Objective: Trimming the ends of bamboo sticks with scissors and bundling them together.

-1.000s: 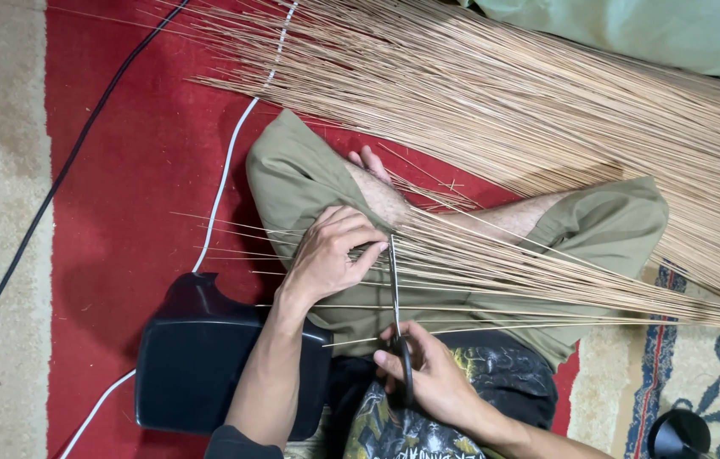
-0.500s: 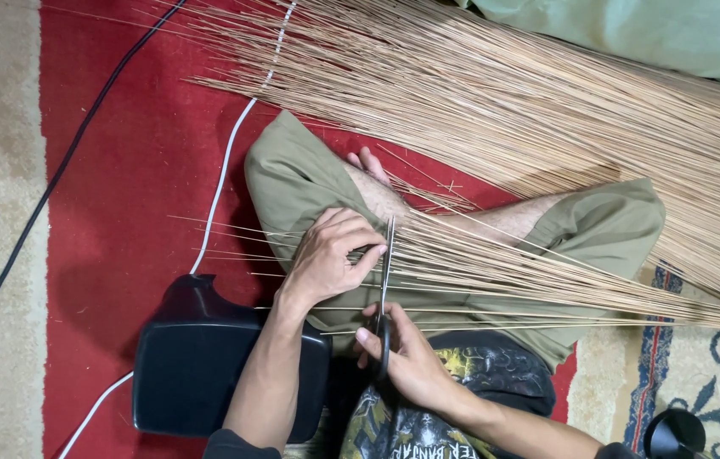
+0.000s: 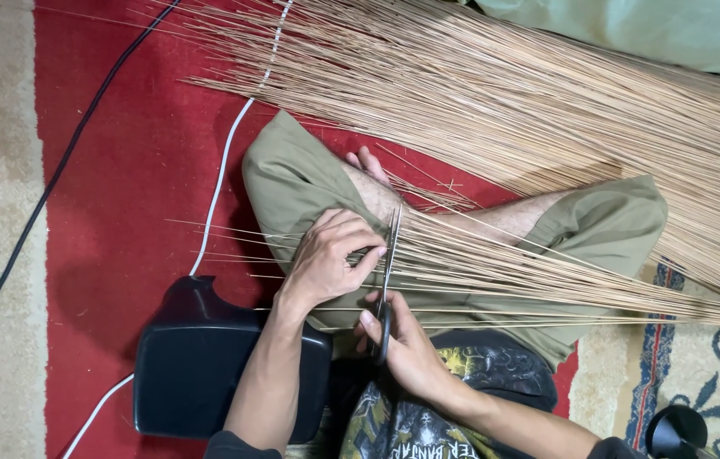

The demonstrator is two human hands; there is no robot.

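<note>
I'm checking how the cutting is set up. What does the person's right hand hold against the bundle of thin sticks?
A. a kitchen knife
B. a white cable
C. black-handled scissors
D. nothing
C: the right hand grips black-handled scissors, blades up across the bundle of thin sticks that the left hand pinches.

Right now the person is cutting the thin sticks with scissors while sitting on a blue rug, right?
Not quite: the head view shows the rug is red, not blue. The right hand works the scissors across the thin sticks, which the left hand holds.
</note>
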